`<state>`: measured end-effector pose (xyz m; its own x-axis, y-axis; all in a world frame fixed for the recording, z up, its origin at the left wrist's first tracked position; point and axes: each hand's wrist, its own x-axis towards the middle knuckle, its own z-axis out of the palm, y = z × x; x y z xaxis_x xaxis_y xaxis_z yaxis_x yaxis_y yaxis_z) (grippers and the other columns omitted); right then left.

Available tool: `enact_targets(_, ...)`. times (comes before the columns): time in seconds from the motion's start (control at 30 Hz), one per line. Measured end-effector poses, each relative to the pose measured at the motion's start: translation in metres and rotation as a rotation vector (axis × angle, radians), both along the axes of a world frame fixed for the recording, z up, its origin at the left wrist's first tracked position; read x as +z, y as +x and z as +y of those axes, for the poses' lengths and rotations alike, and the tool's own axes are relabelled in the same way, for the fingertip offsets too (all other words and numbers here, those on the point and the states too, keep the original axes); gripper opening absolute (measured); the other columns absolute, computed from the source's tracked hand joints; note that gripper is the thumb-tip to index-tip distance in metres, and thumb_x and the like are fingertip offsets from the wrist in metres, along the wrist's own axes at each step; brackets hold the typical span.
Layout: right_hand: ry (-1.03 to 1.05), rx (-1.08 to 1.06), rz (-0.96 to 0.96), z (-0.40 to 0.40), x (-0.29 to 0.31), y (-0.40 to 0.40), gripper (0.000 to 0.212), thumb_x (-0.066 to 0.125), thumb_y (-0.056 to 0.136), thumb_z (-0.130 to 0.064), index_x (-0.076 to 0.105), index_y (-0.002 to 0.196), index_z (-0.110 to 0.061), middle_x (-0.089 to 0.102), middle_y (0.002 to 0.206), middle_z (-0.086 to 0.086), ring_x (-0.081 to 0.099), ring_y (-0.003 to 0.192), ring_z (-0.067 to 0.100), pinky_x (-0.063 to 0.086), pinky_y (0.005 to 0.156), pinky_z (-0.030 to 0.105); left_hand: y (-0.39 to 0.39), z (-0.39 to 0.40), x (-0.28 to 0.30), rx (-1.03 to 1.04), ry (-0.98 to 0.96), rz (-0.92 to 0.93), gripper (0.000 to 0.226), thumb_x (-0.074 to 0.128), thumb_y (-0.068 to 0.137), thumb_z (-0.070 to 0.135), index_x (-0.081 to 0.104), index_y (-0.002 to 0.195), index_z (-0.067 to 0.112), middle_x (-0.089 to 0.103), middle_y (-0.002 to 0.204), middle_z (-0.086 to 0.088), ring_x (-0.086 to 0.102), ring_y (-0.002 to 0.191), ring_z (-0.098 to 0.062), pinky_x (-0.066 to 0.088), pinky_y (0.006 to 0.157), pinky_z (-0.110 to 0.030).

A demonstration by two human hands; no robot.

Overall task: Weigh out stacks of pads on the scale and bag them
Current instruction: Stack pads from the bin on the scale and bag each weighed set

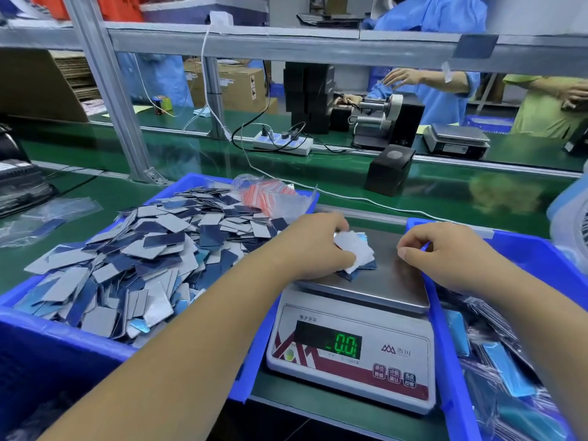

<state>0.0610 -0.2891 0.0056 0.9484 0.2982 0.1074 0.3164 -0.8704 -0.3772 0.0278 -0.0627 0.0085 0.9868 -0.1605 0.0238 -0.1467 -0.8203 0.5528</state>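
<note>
Fingers [342, 222] of the left hand [315, 249] curled round a small stack of pads [358, 254], gripping it just over the steel pan of the scale [353, 345]. Right hand [445, 249] loosely curled at the rim of the blue bin on the right [541, 249], pinching something small and blue; hard to tell what. Best to square the stack and lower it flat mid-pan, then let go fully before reading the display [329, 340], blurred but near zero. Loose pads heaped in the left bin [47, 345]. Stack fanned, long axis running roughly from far left to near right.
</note>
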Motion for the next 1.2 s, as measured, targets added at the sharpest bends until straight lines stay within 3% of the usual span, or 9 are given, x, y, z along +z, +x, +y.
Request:
enact_targets(0.1,0.004,0.006,0.005,0.000,0.001,0.000,0.016,0.062,0.091,-0.031,0.067,0.076,-0.036,0.066,0.077,-0.020,0.053,0.068,-0.009,0.030,0.055,0.013,-0.002,0.005,0.002,-0.020,0.123,-0.025,0.012,0.061,0.088,0.037,0.065,0.093,0.026,0.054,0.106,0.002,0.044,0.117,-0.028,0.041,0.094,-0.039)
enact_targets(0.17,0.011,0.008,0.010,0.000,0.000,0.000,0.016,0.062,0.091,-0.031,0.067,0.076,-0.035,0.066,0.075,-0.020,0.052,0.069,-0.013,0.032,0.056,0.016,-0.004,0.013,0.005,0.028,0.111,0.017,0.030,0.058,0.091,0.037,0.063,0.120,0.029,0.048,0.128,0.001,0.036,0.127,-0.024,0.037,0.103,-0.041)
enact_targets(0.23,0.016,0.006,0.010,0.000,0.000,0.000,0.017,0.063,0.090,-0.031,0.067,0.075,-0.035,0.067,0.075,-0.020,0.053,0.067,-0.010,0.033,0.057,0.018,-0.009,0.025,0.011,0.081,0.034,0.021,0.035,0.056,0.090,0.027,0.058,0.124,0.034,0.044,0.130,0.003,0.045,0.120,-0.019,0.043,0.094,-0.035)
enact_targets(0.3,0.011,0.006,0.006,0.001,0.000,-0.001,0.017,0.062,0.091,-0.031,0.067,0.075,-0.036,0.067,0.077,-0.019,0.054,0.066,-0.006,0.033,0.057,0.017,-0.015,0.040,0.016,0.136,-0.019,0.025,0.023,0.056,0.087,0.022,0.059,0.107,0.033,0.050,0.118,0.007,0.058,0.099,-0.015,0.050,0.073,-0.030)
enact_targets(0.4,0.012,0.006,0.006,0.002,0.001,-0.002,0.018,0.062,0.091,-0.030,0.066,0.074,-0.036,0.067,0.078,-0.019,0.054,0.068,-0.004,0.033,0.058,0.018,-0.030,0.065,0.020,0.174,0.087,0.118,0.008,0.060,0.083,0.034,0.058,0.091,0.033,0.062,0.096,0.009,0.063,0.082,-0.012,0.052,0.067,-0.031)
enact_targets(0.6,0.016,0.020,0.005,0.004,0.001,-0.003,0.017,0.063,0.090,-0.030,0.067,0.074,-0.036,0.067,0.077,-0.019,0.055,0.068,-0.006,0.034,0.059,0.017,-0.064,0.081,0.016,0.098,0.426,0.423,0.057,0.070,0.064,0.080,0.053,0.100,0.039,0.059,0.096,0.017,0.059,0.082,-0.004,0.050,0.075,-0.031)
enact_targets(0.9,0.033,0.023,-0.005,0.002,-0.001,-0.003,0.018,0.064,0.090,-0.028,0.067,0.073,-0.035,0.067,0.075,-0.019,0.054,0.072,-0.010,0.033,0.058,0.016,-0.068,0.081,0.020,0.046,0.362,0.462,0.037,0.086,0.071,0.049,0.067,0.099,0.035,0.064,0.085,0.018,0.062,0.079,-0.004,0.049,0.073,-0.026)
enact_targets(1.07,0.024,0.034,-0.011,0.002,0.000,-0.002,0.018,0.064,0.090,-0.028,0.068,0.073,-0.034,0.067,0.074,-0.020,0.054,0.071,-0.008,0.035,0.058,0.017,-0.066,0.083,0.019,0.036,0.477,0.463,0.024,0.081,0.078,0.038,0.068,0.097,0.032,0.065,0.089,0.017,0.063,0.083,-0.007,0.055,0.082,-0.031)
enact_targets(1.2,0.018,0.046,-0.017,0.002,0.000,-0.003,0.018,0.063,0.090,-0.028,0.067,0.073,-0.034,0.067,0.074,-0.019,0.054,0.071,-0.009,0.033,0.056,0.013,-0.059,0.075,0.015,-0.015,0.620,0.450,0.015,0.072,0.084,0.022,0.058,0.081,0.026,0.061,0.084,0.009,0.053,0.071,-0.011,0.042,0.060,-0.025)
